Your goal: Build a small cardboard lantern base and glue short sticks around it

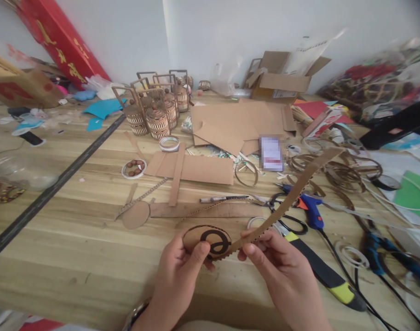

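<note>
A pale wall (210, 32) rises behind a wood-grained table (92, 271) strewn with craft materials. At the back, a cluster of small striped baskets (158, 123) with tall handles stands left of some stacked cardboard sheets (223, 122), and an open cardboard box (282, 82) sits against the wall.

Near the table's front edge, a round cardboard disc (192, 238) bearing a black looped mark lies in the grasp of the left hand (177, 276). The thumb presses on the disc's upper face, close to the mark, while the other fingers curl around its far-left side and underneath, mostly hidden. The gap between thumb and fingers is narrow, filled by the disc.

A long cardboard strip (294, 195) with a ridged edge meets the disc's right side and passes between the fingertips of the right hand (282, 266). Thumb and forefinger pinch it just beside the disc, nearly closed on its thin body; the remaining fingers are bent behind. Beyond the right hand the strip slants up and away to the right, its far end free. A black-and-yellow utility knife (323, 271) lies right of that hand, near a blue glue gun (309, 209).
</note>
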The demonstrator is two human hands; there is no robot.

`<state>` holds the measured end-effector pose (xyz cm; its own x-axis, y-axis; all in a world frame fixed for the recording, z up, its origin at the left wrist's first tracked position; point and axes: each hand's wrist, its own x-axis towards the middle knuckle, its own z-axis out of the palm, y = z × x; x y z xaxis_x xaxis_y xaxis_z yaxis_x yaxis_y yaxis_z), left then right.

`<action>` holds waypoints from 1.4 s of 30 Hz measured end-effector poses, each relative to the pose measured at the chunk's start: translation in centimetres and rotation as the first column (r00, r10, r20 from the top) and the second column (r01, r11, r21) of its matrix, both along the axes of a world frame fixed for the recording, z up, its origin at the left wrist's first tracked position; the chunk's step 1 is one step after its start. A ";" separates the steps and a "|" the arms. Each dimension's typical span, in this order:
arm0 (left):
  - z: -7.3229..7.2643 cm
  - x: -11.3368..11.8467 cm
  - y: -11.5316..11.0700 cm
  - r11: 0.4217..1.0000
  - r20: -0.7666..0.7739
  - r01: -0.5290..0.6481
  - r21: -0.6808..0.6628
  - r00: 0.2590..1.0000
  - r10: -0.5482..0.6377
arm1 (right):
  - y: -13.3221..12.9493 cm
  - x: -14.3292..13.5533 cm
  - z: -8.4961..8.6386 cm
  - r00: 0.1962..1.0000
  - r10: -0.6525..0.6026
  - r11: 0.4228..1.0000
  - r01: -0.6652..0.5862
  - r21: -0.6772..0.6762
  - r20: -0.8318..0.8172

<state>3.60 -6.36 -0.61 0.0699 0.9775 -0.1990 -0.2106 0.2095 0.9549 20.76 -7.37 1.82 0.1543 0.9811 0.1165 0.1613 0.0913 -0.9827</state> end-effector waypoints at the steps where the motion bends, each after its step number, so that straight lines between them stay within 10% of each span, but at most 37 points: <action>1: 0.1 -0.1 0.0 1.000 -0.014 0.021 0.007 1.000 -0.021 | -0.1 0.0 0.0 1.000 0.005 1.000 -0.005 -0.001 -0.003; 21: 1.3 -1.4 0.3 0.964 -0.363 0.240 0.118 0.913 -0.183 | 0.1 1.2 -0.2 0.922 0.248 0.968 -0.249 -0.037 0.297; 27: 0.8 -0.9 0.8 0.998 0.024 0.028 0.052 0.999 -0.030 | -0.4 -0.1 -2.3 0.987 0.152 0.986 -0.156 -0.064 -0.059; 31: -0.2 0.2 0.7 0.993 0.122 0.106 -0.059 0.988 -0.099 | -0.6 -0.9 -2.7 0.968 0.118 0.987 -0.139 -0.083 -0.221; 42: 0.3 1.1 0.3 0.997 0.020 0.044 -0.063 0.999 -0.042 | 0.1 1.3 -1.4 0.999 0.029 0.999 -0.030 -0.026 -0.013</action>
